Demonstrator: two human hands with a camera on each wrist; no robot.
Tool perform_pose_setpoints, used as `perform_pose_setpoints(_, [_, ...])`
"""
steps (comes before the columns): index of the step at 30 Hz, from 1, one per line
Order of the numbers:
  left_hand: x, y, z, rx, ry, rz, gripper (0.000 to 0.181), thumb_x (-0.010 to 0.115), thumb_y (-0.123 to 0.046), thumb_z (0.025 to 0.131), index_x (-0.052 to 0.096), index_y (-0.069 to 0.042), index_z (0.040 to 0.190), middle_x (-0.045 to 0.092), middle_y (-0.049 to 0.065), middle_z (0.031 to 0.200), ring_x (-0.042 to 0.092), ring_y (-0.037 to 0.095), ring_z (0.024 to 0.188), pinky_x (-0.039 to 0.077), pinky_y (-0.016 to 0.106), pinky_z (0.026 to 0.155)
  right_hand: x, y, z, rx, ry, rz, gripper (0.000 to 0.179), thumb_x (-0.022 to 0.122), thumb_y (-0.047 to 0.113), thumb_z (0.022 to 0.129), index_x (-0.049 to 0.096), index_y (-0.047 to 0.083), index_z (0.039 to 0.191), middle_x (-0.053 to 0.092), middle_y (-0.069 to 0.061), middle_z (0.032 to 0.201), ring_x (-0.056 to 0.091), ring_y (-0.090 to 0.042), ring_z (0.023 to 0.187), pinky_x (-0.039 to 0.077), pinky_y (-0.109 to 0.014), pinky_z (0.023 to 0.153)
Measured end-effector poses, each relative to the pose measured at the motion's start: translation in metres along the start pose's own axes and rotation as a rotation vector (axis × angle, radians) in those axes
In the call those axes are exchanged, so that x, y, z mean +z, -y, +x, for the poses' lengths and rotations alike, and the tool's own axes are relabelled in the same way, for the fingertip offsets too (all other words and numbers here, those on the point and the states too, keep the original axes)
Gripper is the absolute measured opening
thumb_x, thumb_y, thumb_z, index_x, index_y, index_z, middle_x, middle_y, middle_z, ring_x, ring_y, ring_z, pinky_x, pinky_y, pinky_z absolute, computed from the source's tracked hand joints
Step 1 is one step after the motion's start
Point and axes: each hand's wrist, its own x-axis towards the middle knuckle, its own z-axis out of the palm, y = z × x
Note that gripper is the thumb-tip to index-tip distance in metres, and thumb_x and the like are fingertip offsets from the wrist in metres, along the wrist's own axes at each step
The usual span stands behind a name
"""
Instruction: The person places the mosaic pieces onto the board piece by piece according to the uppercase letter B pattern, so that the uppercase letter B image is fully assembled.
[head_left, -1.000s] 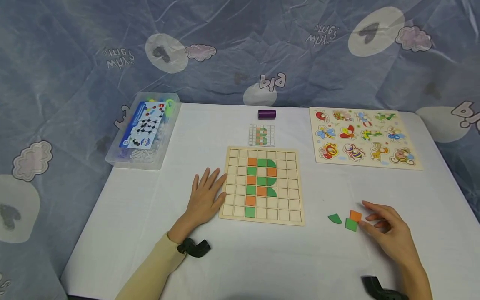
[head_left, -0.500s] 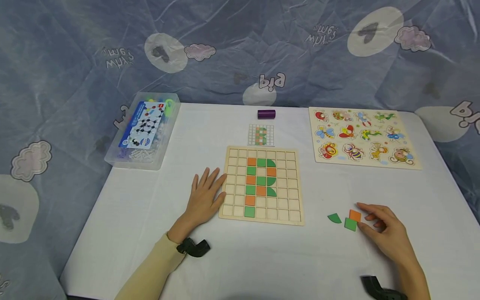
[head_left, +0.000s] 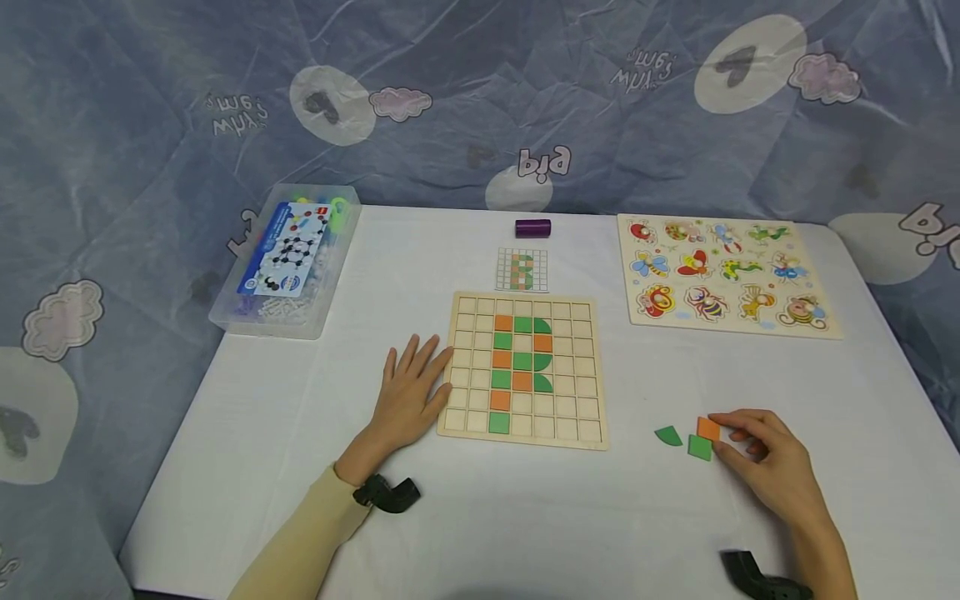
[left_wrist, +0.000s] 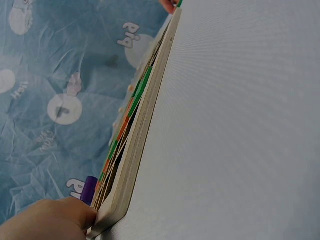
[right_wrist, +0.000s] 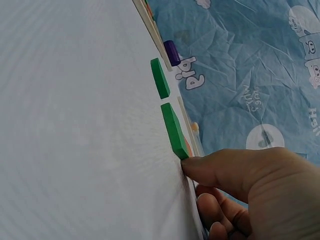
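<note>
In the head view my right hand has its index finger and thumb at opposite edges of an orange square tile, pinching it on the table. A green square tile adjoins it; the thumb tip is at its corner, as the right wrist view shows with the green tile. A green quarter-round tile lies just left of them. My left hand lies with fingers spread, index and thumb touching the left edge of a wooden grid board. Orange and green tiles sit in its cells.
Behind the board are a small printed pattern card and a purple cylinder. A clear plastic box stands back left. At back right lies a wooden insect puzzle board. A patterned cloth hangs behind the table.
My right index finger and thumb have moved left and closed in at the orange tile, which has shifted very slightly. The left hand and grid board stay in place.
</note>
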Motion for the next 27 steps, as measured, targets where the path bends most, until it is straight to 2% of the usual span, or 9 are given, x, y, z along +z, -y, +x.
perform_pose_setpoints(7, [0.000,0.000,0.000,-0.001,0.001,-0.001,0.052,0.049,-0.032,0.100,0.043,-0.016,0.149,0.032,0.012,0.159,0.015,0.037,0.151,0.005,0.063,0.117,0.000,0.002,0.000,0.009,-0.030,-0.043,0.033,0.080,-0.006,0.072,0.074,0.006,0.102,0.057,0.000,0.091,0.041,0.005,0.071,0.033,-0.009,0.060])
perform_pose_setpoints(12, [-0.001,-0.001,0.000,-0.003,0.006,-0.004,0.052,0.049,-0.032,0.100,0.043,-0.016,0.149,0.032,0.012,0.159,0.014,0.036,0.151,0.004,0.062,0.117,-0.001,0.003,-0.001,0.018,-0.062,-0.061,0.034,0.080,-0.007,0.071,0.073,0.004,0.102,0.060,0.000,0.085,0.044,0.007,0.066,0.036,-0.007,0.058])
perform_pose_setpoints(16, [-0.002,-0.001,-0.001,-0.004,0.006,-0.009,0.052,0.049,-0.033,0.100,0.043,-0.016,0.149,0.032,0.012,0.159,0.015,0.037,0.151,0.004,0.063,0.117,0.000,0.003,0.000,-0.006,-0.092,-0.053,0.036,0.080,-0.010,0.069,0.073,0.002,0.102,0.062,-0.001,0.084,0.045,0.012,0.066,0.038,-0.004,0.059])
perform_pose_setpoints(20, [-0.002,-0.001,-0.001,-0.003,0.000,-0.011,0.052,0.049,-0.032,0.100,0.044,-0.016,0.149,0.033,0.012,0.158,0.015,0.037,0.151,0.005,0.063,0.117,-0.002,0.005,0.002,-0.018,-0.112,-0.037,0.035,0.080,-0.011,0.069,0.073,-0.001,0.102,0.066,-0.010,0.087,0.045,0.021,0.071,0.040,-0.001,0.061])
perform_pose_setpoints(27, [-0.001,0.000,0.000,0.000,0.003,-0.002,0.052,0.048,-0.033,0.100,0.042,-0.017,0.149,0.032,0.012,0.159,0.015,0.037,0.151,0.005,0.062,0.117,0.001,0.026,0.008,-0.075,-0.136,0.064,0.034,0.079,-0.014,0.067,0.074,-0.002,0.099,0.065,-0.002,0.086,0.052,0.020,0.073,0.042,0.001,0.068])
